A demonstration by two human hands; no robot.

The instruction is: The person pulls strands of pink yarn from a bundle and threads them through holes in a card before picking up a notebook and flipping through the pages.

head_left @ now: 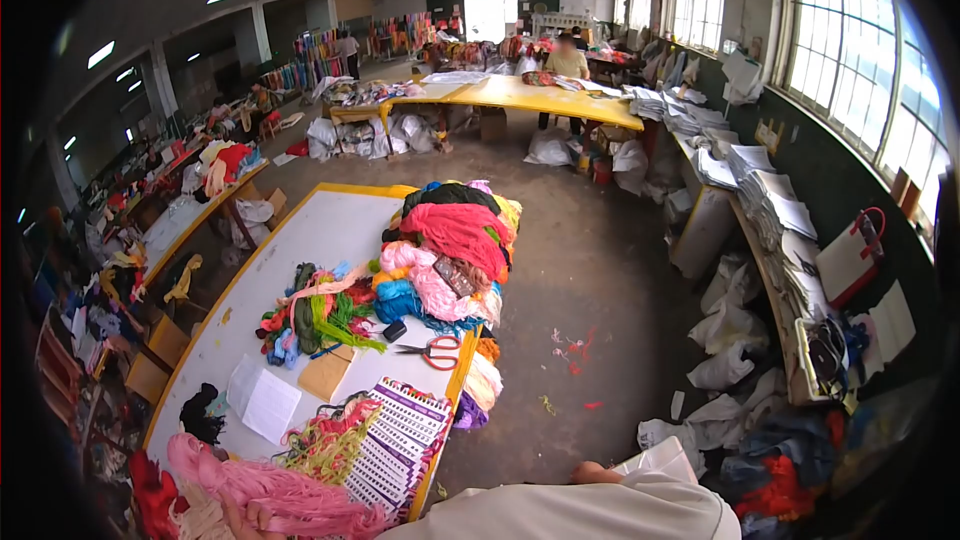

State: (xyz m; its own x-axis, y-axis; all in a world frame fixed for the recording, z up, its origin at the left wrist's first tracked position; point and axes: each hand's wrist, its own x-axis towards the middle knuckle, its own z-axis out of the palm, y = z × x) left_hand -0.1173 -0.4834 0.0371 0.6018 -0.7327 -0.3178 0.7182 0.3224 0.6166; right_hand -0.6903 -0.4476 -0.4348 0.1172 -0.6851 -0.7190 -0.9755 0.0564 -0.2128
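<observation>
At the bottom left, my left hand (252,518) has its fingers curled at a skein of pink yarn (270,488) on the table's near end. The frame's lower edge cuts off part of that hand. My right hand (595,473) shows only in part behind a pale sleeve (590,512), beside a white booklet-like thing (665,458); its fingers are hidden. Near the pink yarn lie a printed card (400,445) with rows of small thread samples, a tangle of yellow-green threads (325,448), a white paper sheet (263,397) and black yarn (203,414).
Farther along the yellow-edged table (225,325) are red-handled scissors (441,352), a small black object (396,331), a brown notepad (326,372) and a big yarn heap (455,240). Paper stacks (770,200) line the right-hand shelf; white sacks (730,330) sit below. A person (568,60) stands beyond.
</observation>
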